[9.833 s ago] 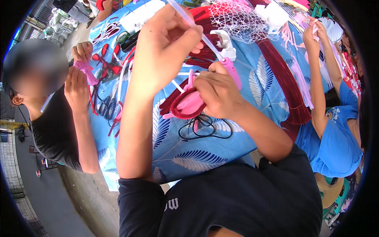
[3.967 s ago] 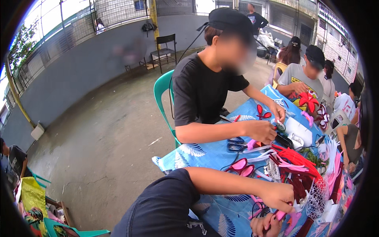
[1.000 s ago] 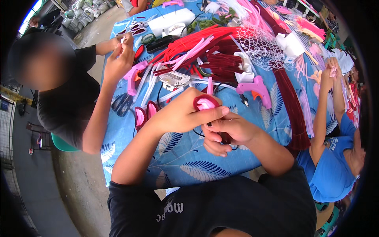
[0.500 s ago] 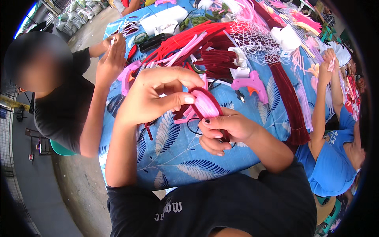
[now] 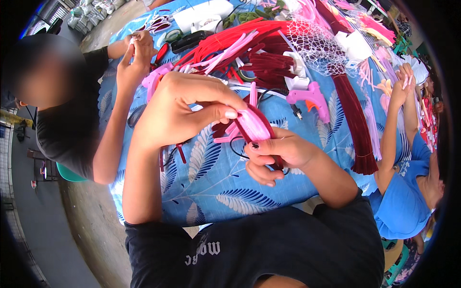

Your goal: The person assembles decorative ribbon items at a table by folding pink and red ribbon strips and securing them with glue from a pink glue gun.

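Observation:
A petal-shaped piece of pink chenille stems rimmed in dark red [image 5: 254,126] is held up over the table between my two hands. My left hand [image 5: 189,105] comes from the left, thumb and forefinger pinching its upper left edge. At the lower end, my right hand [image 5: 283,151] grips the piece, thumb on the pink face and fingers curled behind. More pink stems [image 5: 225,139] and dark red fuzzy parts stick out just behind it, partly hidden by my fingers. A thin black loop hangs beside my right fingers.
A blue leaf-patterned cloth [image 5: 230,187] covers the table. Pink glue guns [image 5: 314,98] lie beyond my hands, near red stems [image 5: 225,41], a dark red bundle [image 5: 353,129] and white netting [image 5: 307,45]. Co-workers' hands [image 5: 134,55] work at left and at right [image 5: 406,81].
My left thumb and forefinger have drawn closer together on the piece's edge. Both hands and the piece sit slightly farther right over the cloth, and the view has shifted a little.

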The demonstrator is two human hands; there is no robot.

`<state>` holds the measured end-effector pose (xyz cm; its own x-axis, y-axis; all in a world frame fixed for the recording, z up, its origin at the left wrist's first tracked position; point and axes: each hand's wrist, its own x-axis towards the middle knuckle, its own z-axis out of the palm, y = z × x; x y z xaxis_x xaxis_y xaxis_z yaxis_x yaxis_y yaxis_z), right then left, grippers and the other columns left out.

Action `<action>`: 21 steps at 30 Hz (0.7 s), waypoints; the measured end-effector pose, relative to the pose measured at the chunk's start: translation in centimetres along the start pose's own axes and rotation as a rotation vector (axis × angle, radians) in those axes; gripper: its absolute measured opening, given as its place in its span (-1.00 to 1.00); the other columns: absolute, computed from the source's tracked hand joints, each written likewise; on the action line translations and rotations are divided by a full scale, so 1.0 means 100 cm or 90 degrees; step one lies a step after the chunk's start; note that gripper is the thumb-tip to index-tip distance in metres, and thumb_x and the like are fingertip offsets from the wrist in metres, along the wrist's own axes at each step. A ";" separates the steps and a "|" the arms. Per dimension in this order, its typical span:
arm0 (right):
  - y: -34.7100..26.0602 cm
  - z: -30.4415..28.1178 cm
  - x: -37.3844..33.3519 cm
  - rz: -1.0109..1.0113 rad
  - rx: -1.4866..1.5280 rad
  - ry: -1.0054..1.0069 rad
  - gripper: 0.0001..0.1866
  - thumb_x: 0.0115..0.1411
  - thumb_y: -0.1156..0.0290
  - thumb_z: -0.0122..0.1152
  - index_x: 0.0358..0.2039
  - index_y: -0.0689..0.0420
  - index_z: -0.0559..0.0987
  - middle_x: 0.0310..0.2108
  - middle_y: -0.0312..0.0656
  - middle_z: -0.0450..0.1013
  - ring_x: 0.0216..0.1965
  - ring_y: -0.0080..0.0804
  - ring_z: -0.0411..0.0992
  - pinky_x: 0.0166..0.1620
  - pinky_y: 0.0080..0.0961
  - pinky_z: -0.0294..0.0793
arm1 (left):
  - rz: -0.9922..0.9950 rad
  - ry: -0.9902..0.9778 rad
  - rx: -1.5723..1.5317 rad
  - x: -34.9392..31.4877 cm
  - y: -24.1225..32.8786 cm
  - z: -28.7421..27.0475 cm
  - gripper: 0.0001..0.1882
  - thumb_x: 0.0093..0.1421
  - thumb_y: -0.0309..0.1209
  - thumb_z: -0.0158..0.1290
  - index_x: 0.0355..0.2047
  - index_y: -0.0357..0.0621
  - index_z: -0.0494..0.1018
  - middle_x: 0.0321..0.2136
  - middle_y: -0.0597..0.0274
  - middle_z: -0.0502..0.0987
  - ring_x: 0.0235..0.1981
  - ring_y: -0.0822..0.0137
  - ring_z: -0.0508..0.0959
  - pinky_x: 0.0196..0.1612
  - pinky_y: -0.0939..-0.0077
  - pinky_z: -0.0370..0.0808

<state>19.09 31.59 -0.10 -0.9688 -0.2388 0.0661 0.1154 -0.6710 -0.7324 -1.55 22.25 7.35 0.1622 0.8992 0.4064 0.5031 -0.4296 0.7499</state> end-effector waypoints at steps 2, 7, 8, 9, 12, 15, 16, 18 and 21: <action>0.000 -0.001 0.000 -0.004 -0.007 0.007 -0.61 0.36 0.17 -0.11 -0.59 0.05 0.25 -0.75 -0.22 0.24 -0.74 -0.50 0.23 -0.54 -0.46 0.32 | 0.009 0.018 0.026 0.001 0.000 0.003 -0.78 -0.07 -0.66 0.20 -0.34 -0.24 0.59 -0.50 0.17 0.60 -0.52 0.37 0.59 -0.45 0.57 0.48; 0.001 -0.002 0.000 0.006 -0.020 -0.011 -0.61 0.35 0.16 -0.09 -0.59 0.07 0.25 -0.75 -0.23 0.24 -0.72 -0.49 0.25 -0.53 -0.47 0.34 | 0.058 -0.023 0.042 0.002 -0.002 -0.002 -0.77 -0.06 -0.64 0.22 -0.32 -0.23 0.60 -0.49 0.16 0.60 -0.50 0.34 0.60 -0.45 0.55 0.48; 0.001 -0.002 0.000 0.009 -0.025 -0.013 -0.61 0.35 0.16 -0.09 -0.59 0.08 0.26 -0.74 -0.23 0.24 -0.72 -0.49 0.25 -0.52 -0.47 0.34 | 0.068 -0.034 0.051 0.002 -0.002 -0.004 -0.77 -0.05 -0.64 0.22 -0.31 -0.23 0.60 -0.48 0.16 0.60 -0.49 0.34 0.61 -0.44 0.55 0.49; 0.001 -0.003 0.001 0.005 -0.033 -0.010 -0.61 0.35 0.16 -0.08 -0.59 0.09 0.26 -0.73 -0.23 0.24 -0.71 -0.49 0.26 -0.52 -0.47 0.35 | 0.077 -0.045 0.060 0.002 -0.002 -0.006 -0.77 -0.04 -0.64 0.22 -0.30 -0.24 0.60 -0.47 0.15 0.61 -0.48 0.34 0.61 -0.44 0.55 0.49; 0.001 -0.004 0.001 0.001 -0.051 -0.004 -0.61 0.35 0.16 -0.08 -0.58 0.10 0.27 -0.71 -0.23 0.26 -0.69 -0.49 0.28 -0.51 -0.46 0.36 | 0.026 -0.024 0.016 -0.001 0.003 -0.003 -0.78 -0.01 -0.64 0.21 -0.29 -0.25 0.59 -0.44 0.15 0.61 -0.47 0.36 0.61 -0.44 0.56 0.49; 0.000 -0.004 0.000 0.008 -0.054 -0.005 -0.61 0.34 0.16 -0.07 -0.58 0.11 0.28 -0.69 -0.23 0.27 -0.68 -0.49 0.29 -0.51 -0.46 0.36 | 0.016 -0.023 0.002 0.000 0.005 0.000 -0.79 0.00 -0.64 0.21 -0.30 -0.25 0.59 -0.41 0.16 0.61 -0.47 0.37 0.60 -0.43 0.57 0.50; 0.001 -0.004 0.000 0.007 -0.053 -0.004 -0.61 0.34 0.16 -0.07 -0.57 0.11 0.28 -0.69 -0.23 0.27 -0.68 -0.49 0.29 -0.51 -0.47 0.36 | 0.027 -0.031 0.008 0.000 0.005 0.000 -0.79 0.00 -0.64 0.21 -0.30 -0.25 0.58 -0.41 0.16 0.61 -0.47 0.37 0.60 -0.43 0.58 0.50; 0.002 -0.004 0.000 0.004 -0.052 -0.004 -0.62 0.34 0.17 -0.07 -0.57 0.11 0.28 -0.69 -0.23 0.27 -0.68 -0.49 0.29 -0.51 -0.48 0.36 | 0.032 -0.055 0.016 0.001 0.003 -0.002 -0.80 0.00 -0.63 0.21 -0.30 -0.25 0.58 -0.41 0.16 0.60 -0.47 0.37 0.59 -0.43 0.58 0.50; 0.003 -0.005 0.001 -0.003 -0.060 -0.005 -0.63 0.34 0.18 -0.07 -0.56 0.12 0.30 -0.68 -0.23 0.30 -0.67 -0.49 0.31 -0.51 -0.50 0.36 | 0.057 -0.071 0.041 0.001 0.002 -0.003 -0.79 0.00 -0.63 0.21 -0.30 -0.24 0.58 -0.42 0.17 0.60 -0.46 0.38 0.59 -0.43 0.58 0.49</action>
<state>18.92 31.69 -0.65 -0.9676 -0.2415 0.0740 0.0898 -0.6027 -0.7929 -1.67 22.26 7.69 0.3006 0.8626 0.4069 0.5355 -0.5057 0.6764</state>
